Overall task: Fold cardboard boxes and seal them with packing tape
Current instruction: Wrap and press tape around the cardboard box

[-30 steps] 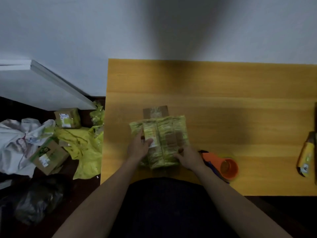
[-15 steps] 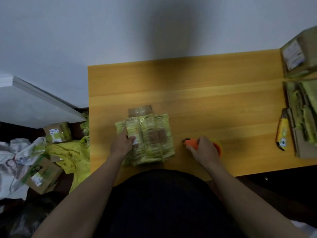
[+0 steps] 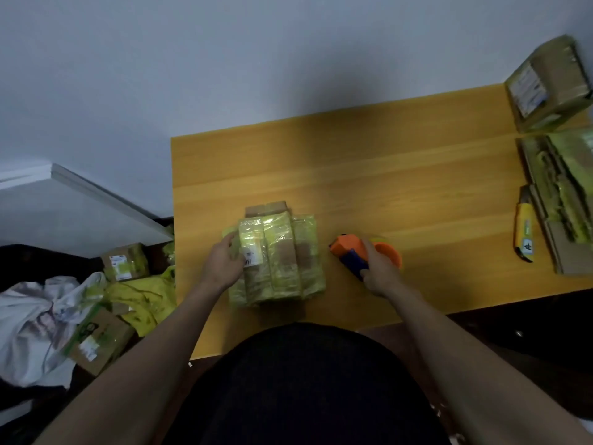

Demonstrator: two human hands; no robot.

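A small cardboard box [image 3: 276,258] wrapped in yellow-green tape sits on the wooden table [image 3: 385,175] near its front edge, with a brown flap showing at its far end. My left hand [image 3: 223,263] rests against the box's left side, thumb on the top by the barcode label. My right hand [image 3: 377,268] grips the blue handle of an orange tape dispenser [image 3: 351,252] just right of the box, with its orange roll hub behind my fingers.
A sealed box [image 3: 545,81] and a stack of flattened taped cardboard [image 3: 561,194] lie at the table's right end, beside a yellow utility knife [image 3: 524,232]. On the floor to the left are boxes [image 3: 125,261], yellow bags [image 3: 144,297] and white cloth [image 3: 38,316].
My right hand left the box, reached right and took hold of the tape dispenser. The view swung right, revealing the boxes at the table's right end. My left hand stays on the box.
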